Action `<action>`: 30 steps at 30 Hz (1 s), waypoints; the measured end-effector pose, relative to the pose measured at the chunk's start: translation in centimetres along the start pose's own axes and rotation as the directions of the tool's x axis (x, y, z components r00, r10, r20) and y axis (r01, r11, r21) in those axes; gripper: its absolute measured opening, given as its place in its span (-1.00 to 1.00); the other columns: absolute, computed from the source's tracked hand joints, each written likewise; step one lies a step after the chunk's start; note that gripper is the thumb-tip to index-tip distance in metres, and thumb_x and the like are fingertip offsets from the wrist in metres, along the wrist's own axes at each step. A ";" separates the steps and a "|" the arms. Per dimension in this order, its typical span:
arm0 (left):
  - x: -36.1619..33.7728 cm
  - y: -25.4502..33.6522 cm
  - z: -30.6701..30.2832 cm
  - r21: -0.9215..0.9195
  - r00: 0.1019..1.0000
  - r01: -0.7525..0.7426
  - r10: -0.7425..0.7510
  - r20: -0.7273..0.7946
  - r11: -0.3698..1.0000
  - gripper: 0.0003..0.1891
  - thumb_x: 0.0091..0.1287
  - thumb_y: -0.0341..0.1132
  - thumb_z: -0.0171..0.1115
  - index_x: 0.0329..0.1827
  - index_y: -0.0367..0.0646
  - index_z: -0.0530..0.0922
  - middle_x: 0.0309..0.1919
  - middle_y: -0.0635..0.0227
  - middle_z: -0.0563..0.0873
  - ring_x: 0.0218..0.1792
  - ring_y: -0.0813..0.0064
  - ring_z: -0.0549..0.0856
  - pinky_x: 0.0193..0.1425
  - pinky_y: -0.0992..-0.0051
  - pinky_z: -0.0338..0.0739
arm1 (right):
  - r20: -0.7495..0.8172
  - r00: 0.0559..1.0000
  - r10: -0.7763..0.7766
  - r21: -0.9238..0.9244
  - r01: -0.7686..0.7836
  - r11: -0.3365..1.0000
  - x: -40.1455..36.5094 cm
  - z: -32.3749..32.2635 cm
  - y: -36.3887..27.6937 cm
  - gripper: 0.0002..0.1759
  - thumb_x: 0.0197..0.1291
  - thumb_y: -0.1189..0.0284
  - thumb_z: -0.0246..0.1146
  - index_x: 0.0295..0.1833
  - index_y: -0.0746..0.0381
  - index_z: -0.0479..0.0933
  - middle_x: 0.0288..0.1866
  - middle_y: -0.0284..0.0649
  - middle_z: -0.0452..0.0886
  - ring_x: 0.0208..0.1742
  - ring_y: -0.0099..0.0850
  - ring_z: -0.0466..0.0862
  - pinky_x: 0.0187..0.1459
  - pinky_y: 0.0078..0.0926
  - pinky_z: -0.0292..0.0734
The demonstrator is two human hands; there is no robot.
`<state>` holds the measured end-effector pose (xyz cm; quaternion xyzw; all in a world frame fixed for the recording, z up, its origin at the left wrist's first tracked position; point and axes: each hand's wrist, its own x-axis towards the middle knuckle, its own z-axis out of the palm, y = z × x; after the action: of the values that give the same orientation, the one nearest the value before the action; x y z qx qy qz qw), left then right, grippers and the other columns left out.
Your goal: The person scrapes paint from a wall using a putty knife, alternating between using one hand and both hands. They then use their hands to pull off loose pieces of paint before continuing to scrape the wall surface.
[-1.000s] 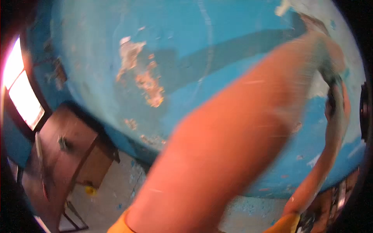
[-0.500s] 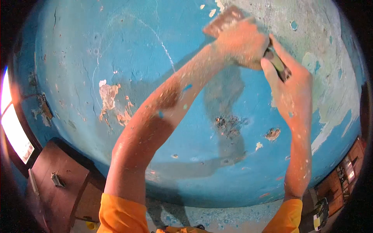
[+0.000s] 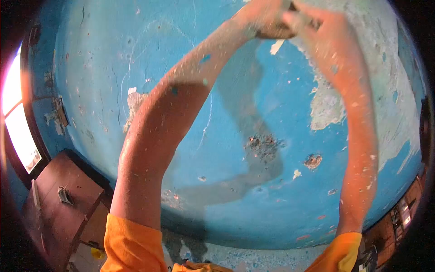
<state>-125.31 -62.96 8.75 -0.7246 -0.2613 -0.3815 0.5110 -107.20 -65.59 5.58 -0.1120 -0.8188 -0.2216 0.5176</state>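
Observation:
Both hands are high on a blue wall with peeling paint [image 3: 235,199]. My right hand [image 3: 331,36], blurred by motion, is closed round the handle of a scraper [image 3: 277,31]. My left hand [image 3: 265,16] grips the scraper near its blade, close beside my right fingers. The top edge of the view cuts off part of my left hand, and the blade is mostly hidden. Below the hands, a pale bare patch [image 3: 328,109] borders the blue paint. Specks and paint flakes stick to both forearms.
A brown wooden surface [image 3: 74,179] with a small crumpled object [image 3: 65,195] on it stands at lower left, near a bright window [image 3: 20,136]. A yellow object [image 3: 96,253] lies below it. Wooden furniture [image 3: 383,233] is at lower right. Rough holes [image 3: 312,161] mark the wall.
Both hands and the scraper have moved up and slightly left in view, and the blade has gone largely out of sight. More of the pale patch and a loose flake now show below them.

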 end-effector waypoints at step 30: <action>2.4 -11.7 -5.4 0.293 0.985 -0.147 0.114 0.127 0.945 -0.68 -0.12 -0.11 0.36 -0.46 -0.20 0.62 -0.43 0.04 0.70 -0.41 -0.01 0.69 -0.30 0.14 0.57 | -0.224 0.973 -0.056 -0.099 0.035 0.994 8.0 8.4 -1.7 -0.71 0.27 0.32 0.18 0.05 0.15 0.40 -0.27 0.03 0.68 -0.14 0.04 0.67 -0.11 -0.05 0.55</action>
<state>-134.47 -64.06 18.03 -0.6735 -0.2953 -0.2627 0.6246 -118.09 -63.42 9.27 -0.0916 -0.7452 -0.2834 0.5966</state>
